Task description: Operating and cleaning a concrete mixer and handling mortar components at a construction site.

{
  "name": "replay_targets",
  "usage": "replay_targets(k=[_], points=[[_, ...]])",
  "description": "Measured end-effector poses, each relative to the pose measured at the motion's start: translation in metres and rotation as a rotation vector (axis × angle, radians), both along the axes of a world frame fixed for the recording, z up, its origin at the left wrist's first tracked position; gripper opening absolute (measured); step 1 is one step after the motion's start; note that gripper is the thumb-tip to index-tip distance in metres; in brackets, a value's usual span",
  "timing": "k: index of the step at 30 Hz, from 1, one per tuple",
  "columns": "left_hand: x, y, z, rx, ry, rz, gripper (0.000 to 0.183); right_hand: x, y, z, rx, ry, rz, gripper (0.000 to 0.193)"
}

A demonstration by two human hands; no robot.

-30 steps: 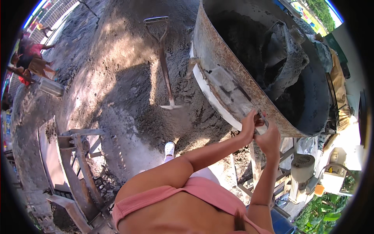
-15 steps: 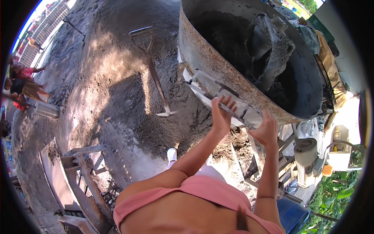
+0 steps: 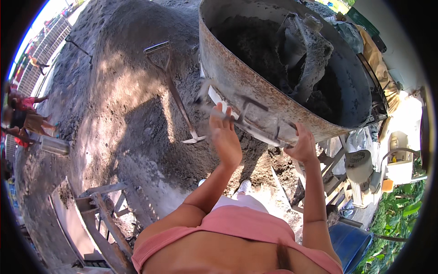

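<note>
A big round mixer drum (image 3: 255,68) with a rusty rim stands in front of me, holding dark, wet mix (image 3: 255,41). A mix-caked paddle (image 3: 315,59) stands inside it. Along the drum's near outer wall runs a dark metal bar (image 3: 255,129) with upright brackets, its left part smeared by motion. My left hand (image 3: 224,142) is at that left part, fingers stretched up against the bar. At the bar's right end, just under the rim, my right hand (image 3: 303,145) is closed round it, the fingers curled.
A shovel (image 3: 175,96) lies on the grey heap (image 3: 109,91) to the left. A metal-framed wheelbarrow (image 3: 73,214) stands at lower left, people (image 3: 32,114) at far left. A motor (image 3: 359,164) and a blue barrel (image 3: 349,244) are at right.
My left hand has slid leftward along the bar, and its fingers have straightened. The bar and its brackets have shifted outward from the drum. My right hand stays at the right end.
</note>
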State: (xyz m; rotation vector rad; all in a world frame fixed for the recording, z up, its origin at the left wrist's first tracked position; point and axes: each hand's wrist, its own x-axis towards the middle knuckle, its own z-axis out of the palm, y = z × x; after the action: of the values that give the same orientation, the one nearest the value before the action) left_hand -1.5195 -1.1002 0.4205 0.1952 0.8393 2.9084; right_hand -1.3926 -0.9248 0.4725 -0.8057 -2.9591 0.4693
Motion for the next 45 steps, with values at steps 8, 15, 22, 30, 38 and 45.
replay_targets(k=[8, 15, 22, 30, 38, 45], points=[[-0.047, -0.031, -0.025, -0.090, -0.417, 0.096, 0.077, 0.017, -0.016, -0.030, 0.141, -0.060, 0.182, 0.079], [-0.067, -0.052, 0.000, -0.610, 0.622, 0.282, 0.044, 0.034, 0.029, -0.046, 0.055, -0.046, -0.194, 0.073], [-0.070, -0.047, -0.014, -1.321, 1.208, 0.141, 0.022, 0.050, -0.013, -0.011, 0.133, 0.138, 0.062, 0.068], [-0.048, -0.038, 0.012, -1.339, 1.320, 0.073, 0.038, 0.051, 0.019, -0.040, 0.109, -0.047, -0.181, 0.076], [-0.036, -0.055, 0.010, -1.152, 1.211, 0.111, 0.038, 0.062, 0.044, -0.038, -0.264, -0.202, -0.387, 0.073], [-0.040, -0.045, 0.023, -1.105, 1.328, 0.045, 0.040, 0.059, -0.006, -0.008, 0.021, 0.148, -0.261, 0.077]])
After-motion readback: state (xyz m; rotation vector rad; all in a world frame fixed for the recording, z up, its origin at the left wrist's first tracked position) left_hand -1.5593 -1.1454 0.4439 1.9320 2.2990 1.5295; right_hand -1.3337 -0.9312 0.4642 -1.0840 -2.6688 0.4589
